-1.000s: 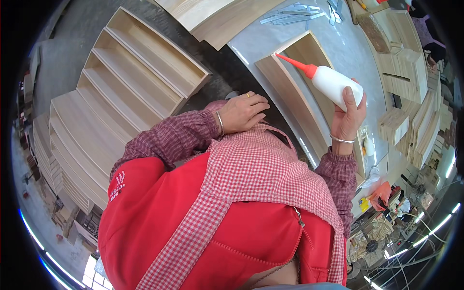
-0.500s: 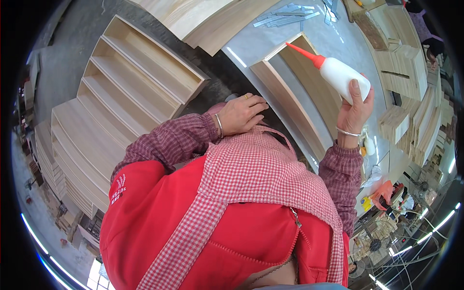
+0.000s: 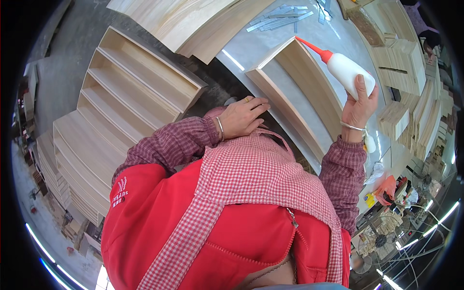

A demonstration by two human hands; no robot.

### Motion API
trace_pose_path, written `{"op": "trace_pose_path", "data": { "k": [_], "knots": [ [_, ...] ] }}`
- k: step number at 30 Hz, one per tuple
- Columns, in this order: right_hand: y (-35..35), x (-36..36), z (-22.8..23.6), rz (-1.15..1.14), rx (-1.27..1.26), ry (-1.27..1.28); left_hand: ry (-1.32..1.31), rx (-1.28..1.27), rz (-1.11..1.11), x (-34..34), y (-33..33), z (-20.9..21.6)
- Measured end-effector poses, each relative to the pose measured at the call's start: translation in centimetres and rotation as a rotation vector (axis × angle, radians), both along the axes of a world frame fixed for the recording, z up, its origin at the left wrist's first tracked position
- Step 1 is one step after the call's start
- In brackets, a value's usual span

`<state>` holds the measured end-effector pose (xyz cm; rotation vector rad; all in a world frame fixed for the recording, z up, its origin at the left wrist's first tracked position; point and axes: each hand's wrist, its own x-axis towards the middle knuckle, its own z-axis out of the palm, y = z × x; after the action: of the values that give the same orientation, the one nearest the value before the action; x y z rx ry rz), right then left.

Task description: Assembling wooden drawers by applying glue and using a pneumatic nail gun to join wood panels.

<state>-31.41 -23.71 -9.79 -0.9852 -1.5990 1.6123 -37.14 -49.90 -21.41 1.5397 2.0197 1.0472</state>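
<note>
My right hand (image 3: 358, 104) is wrapped round a white squeeze bottle (image 3: 349, 72), thumb on top. Its long red nozzle (image 3: 314, 47) points up and left, its tip at the far corner of an open wooden drawer frame (image 3: 285, 104) that lies on a grey tabletop. Whether the tip touches the wood I cannot tell. My left hand (image 3: 243, 117) lies over the checked apron beside the frame's near side, holding nothing, fingers stretched out and slightly bent.
Assembled wooden frames (image 3: 140, 77) stand stacked at the left. Pale boards (image 3: 183, 19) lie at the top. Thin grey strips (image 3: 280, 18) are spread on the far tabletop. Piles of wooden panels (image 3: 398, 67) stand at the right, with a small white bottle (image 3: 369, 142) nearer.
The nozzle tip has travelled right along the frame's far short edge to its corner, the right hand moving with the bottle. My left hand stays on the apron. The view has shifted slightly.
</note>
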Motion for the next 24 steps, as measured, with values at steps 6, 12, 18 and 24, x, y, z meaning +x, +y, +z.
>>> {"op": "trace_pose_path", "data": {
  "k": [6, 12, 18, 24],
  "knots": [
    [0.3, 0.6, 0.2, -0.045, -0.005, -0.004, 0.02, -0.012, -0.048, -0.9, 0.6, 0.2],
    [0.6, 1.5, 0.6, -0.091, -0.072, 0.067, 0.055, -0.008, -0.089, -0.9, 1.3, 0.1],
    [0.0, 0.1, 0.0, -0.048, -0.097, 0.072, 0.017, -0.065, -0.124, 0.0, 1.6, 0.9],
    [0.0, 0.6, 0.1, -0.042, -0.058, 0.055, 0.033, -0.038, -0.109, 1.4, 2.6, 1.3]
  ]
}}
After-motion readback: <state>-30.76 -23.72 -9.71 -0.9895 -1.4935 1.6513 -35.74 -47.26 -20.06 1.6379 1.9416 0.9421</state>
